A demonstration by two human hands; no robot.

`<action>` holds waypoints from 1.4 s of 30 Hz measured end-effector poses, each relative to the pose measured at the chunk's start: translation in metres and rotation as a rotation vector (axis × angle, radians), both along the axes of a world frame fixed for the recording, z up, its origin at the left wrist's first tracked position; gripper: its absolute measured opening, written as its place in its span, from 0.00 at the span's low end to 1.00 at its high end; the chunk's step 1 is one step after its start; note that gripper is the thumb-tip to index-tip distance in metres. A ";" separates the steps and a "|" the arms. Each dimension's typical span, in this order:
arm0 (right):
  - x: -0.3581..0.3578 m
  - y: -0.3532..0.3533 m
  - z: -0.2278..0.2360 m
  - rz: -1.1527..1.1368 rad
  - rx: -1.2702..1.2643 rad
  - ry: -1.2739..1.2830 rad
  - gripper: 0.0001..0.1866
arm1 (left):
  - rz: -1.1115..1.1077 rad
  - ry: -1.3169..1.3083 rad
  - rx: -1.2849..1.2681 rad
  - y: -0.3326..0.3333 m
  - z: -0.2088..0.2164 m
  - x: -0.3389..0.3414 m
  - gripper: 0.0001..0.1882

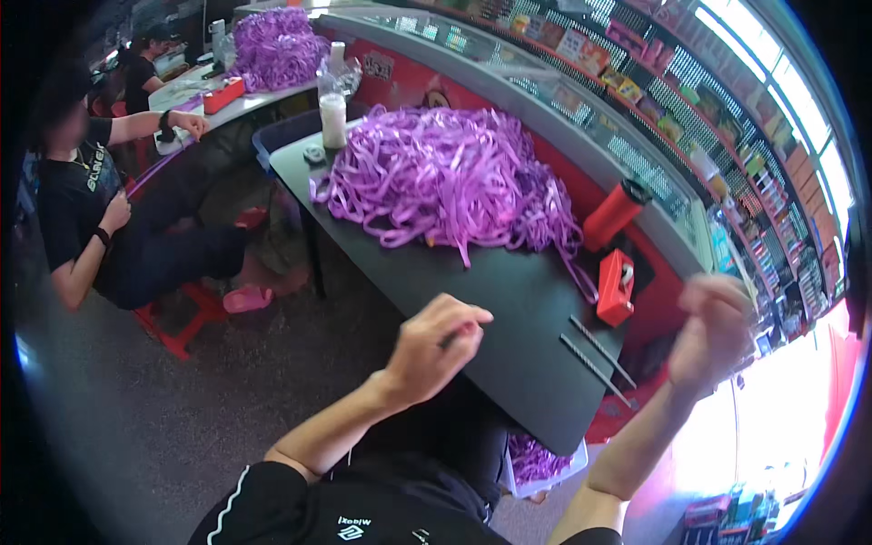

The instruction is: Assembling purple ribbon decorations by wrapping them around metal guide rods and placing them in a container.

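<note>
- A white tub [579, 460] is sitting under the table [509, 304], holding purple ribbon.
- A white bottle [333, 123] is standing beside the big purple ribbon pile [436, 173], which is filling the table's far part.
- Black table top is showing between the pile and the left hand [438, 343].
- That hand is curling over the near edge; I can't tell if it's gripping anything.
- The right hand [713, 331] is looking blurry past two rods [595, 370]; I can't tell its finger shape.
</note>
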State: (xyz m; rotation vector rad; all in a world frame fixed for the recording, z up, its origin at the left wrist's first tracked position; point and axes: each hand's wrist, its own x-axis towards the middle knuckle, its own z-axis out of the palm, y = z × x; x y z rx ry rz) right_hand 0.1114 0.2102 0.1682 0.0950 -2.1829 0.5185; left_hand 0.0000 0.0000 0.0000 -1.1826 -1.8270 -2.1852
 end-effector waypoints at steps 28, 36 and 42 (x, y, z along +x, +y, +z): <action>-0.409 0.089 -0.090 -0.340 -0.012 -0.828 0.34 | 0.228 0.460 -0.394 0.051 -0.048 -0.045 0.11; -0.359 0.135 -0.071 -0.145 -0.065 -0.758 0.19 | 0.192 0.482 -0.426 0.047 -0.040 -0.046 0.08; -0.315 0.164 -0.080 -0.245 0.135 -0.365 0.23 | 0.195 0.483 -0.406 0.051 -0.039 -0.045 0.07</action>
